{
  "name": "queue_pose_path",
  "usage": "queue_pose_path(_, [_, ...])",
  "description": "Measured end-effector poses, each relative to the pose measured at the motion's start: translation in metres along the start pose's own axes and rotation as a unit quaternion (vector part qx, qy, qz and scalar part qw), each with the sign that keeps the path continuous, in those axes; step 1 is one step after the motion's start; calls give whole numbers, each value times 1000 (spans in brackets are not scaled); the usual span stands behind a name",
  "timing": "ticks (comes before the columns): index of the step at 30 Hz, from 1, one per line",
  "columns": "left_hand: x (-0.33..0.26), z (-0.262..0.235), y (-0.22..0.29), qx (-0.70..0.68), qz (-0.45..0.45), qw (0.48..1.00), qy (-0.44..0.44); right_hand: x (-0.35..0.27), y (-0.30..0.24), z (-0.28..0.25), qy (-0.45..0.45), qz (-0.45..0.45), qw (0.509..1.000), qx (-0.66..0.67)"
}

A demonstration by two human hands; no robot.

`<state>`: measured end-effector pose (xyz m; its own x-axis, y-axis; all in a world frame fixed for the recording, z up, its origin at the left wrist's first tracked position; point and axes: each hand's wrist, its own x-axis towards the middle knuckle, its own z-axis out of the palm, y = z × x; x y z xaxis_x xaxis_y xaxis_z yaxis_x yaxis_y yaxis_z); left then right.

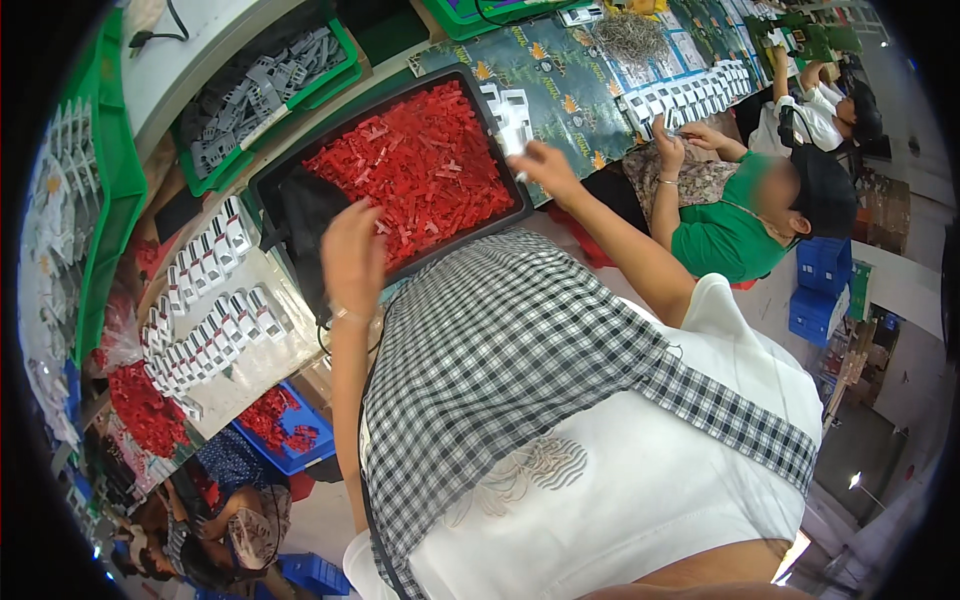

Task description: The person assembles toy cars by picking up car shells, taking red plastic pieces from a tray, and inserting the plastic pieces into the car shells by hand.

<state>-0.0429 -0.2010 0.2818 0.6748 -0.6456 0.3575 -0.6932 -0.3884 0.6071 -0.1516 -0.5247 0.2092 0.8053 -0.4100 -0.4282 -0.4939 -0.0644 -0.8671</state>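
Note:
A black tray (528,205) in front of me is heaped with small red plastic parts (420,160). My left hand (355,258) hovers at the tray's near left edge, beside the red parts and a dark cloth or bag (305,205). Motion smears its fingers, so their hold is unclear. Past the tray's right rim, my right hand (548,170) has its fingers curled together, with a small white bit at the tips that I cannot make out. Just beyond it, several white plastic housings (514,118) stand on the patterned table cover (560,75).
Rows of white-and-grey devices (215,340) stand on the left. Green bins (200,180) hold grey parts, and a blue bin (315,460) holds red ones. To the right, a person in green (725,225) works beside another device row (690,95) and a wire tangle (630,40).

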Motion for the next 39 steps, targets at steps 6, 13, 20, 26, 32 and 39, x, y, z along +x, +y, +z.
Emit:
queue_pose_path(6, [21,48,1,-3,92,969,-230,-7,-41,72,-438,-65,890,-105])
queue_pose_path(13, [-40,70,-29,-261,-351,894,-91,46,7,91,-68,-232,908,-344])
queue_pose_path(20, [-37,68,-21,-524,-432,730,76,61,11,103,-39,-294,805,-514])
queue_pose_path(26, [-17,59,-3,-639,-460,601,140,-7,-102,99,-27,-474,850,-227])
queue_pose_path(32, [-1,52,19,-638,-426,631,121,-32,-113,118,-96,-513,796,-307])
queue_pose_path(39, [-16,61,11,-579,-417,692,110,-36,-106,131,-18,-532,764,-366])
